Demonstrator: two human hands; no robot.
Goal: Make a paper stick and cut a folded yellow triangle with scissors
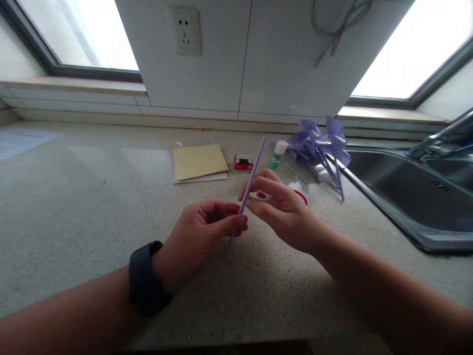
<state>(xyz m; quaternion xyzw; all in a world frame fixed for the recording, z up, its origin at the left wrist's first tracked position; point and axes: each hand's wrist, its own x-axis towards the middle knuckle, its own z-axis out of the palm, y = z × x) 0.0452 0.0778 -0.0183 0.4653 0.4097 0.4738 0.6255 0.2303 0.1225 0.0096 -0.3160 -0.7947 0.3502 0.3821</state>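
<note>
A thin purple stick, perhaps rolled paper, slants upward between my hands above the counter. My left hand, with a dark watch on its wrist, pinches the lower part between thumb and fingers. Higher up, my right hand has its thumb and fingertips closed around the middle of the same stick. Just beyond the right hand stands a glue stick with a white cap and green label. Partly covered by that hand is a red curved edge of something I cannot make out.
Yellow paper sheets lie behind my left hand, beside a small red box. Purple paper pinwheels lie in a heap at the right, near a short green stick. A metal sink borders the counter; tiled wall rises behind.
</note>
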